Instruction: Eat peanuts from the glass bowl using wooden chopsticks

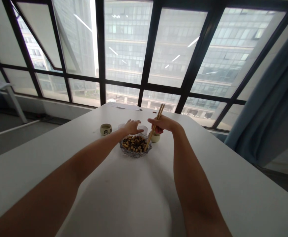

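**R hand [164, 123] on chopsticks [160, 111], tips in glass bowl [134, 154]**

Clock set on glass bowl, 12 = twd windows [129, 42], 6 = twd wearer. Bowl sits on white tabletop [208, 144], dead ahead between the wearer's forearms, & holds a mix of tan nuts [135, 144] w/ small dark bits; too small to ID exactly.

R hand is up at approx 1–2 o'clock, fingers closed round upper part of chopsticks. Sticks slant down-left, lower ends at bowl's 3 o'clock side, close tog.; can't tell if they pinch a nut.

L hand [132, 127] is at 12, over bowl's far side, palm down, fingers loosely spread, thumb apart from the rest; nothing seen in its grip. Can't tell if it touches the clear dish [144, 129] just beyond bowl, partly hidden by the hand.

Pale green cup w/ black characters [105, 129] stands at 10, apart from bowl. 2nd pale green cup [155, 138] at 2, just beside bowl, partly behind R hand & sticks. White sheet [125, 106] at 12, far end of tabletop. Blue curtain [267, 92] hangs well off at approx 2.
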Demonstrator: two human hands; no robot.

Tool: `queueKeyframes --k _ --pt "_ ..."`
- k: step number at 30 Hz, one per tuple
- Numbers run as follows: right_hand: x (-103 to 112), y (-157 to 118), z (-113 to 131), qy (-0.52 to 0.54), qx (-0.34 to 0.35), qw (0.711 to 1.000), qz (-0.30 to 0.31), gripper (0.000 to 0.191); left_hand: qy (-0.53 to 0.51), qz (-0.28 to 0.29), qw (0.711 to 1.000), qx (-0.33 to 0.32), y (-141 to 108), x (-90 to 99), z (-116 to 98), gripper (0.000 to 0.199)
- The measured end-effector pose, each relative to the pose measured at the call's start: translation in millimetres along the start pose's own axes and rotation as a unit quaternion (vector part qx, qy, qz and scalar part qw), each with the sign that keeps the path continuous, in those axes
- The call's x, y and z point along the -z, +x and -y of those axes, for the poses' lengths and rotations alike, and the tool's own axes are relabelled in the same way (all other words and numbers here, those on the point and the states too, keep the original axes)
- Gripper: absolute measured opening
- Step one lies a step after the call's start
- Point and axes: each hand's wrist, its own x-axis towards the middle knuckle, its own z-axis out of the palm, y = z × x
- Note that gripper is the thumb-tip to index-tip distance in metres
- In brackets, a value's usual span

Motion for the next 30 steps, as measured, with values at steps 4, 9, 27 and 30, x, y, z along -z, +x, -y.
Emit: queueKeyframes --k 4,9,27,30 --pt "-15 13 -10 0.026 -0.048 0.996 0.074 0.049 0.02 -0.086 0.995 -0.037 -36 5.8 28 0.055" --pt "-19 28 -19 0.041 0.003 0.999 -0.03 0.044 -0.015 -0.151 0.988 -0.036 -78 7.6 55 0.035" --pt "-38 24 4 0.0 0.031 0.999 -0.013 0.037 -0.388 -0.117 0.914 0.004 -113 -30.3 33 0.058" --pt "-32 25 2 -0.016 0.053 0.998 -0.034 0.039 -0.403 -0.112 0.908 0.021 -111 -33.4 37 0.059"
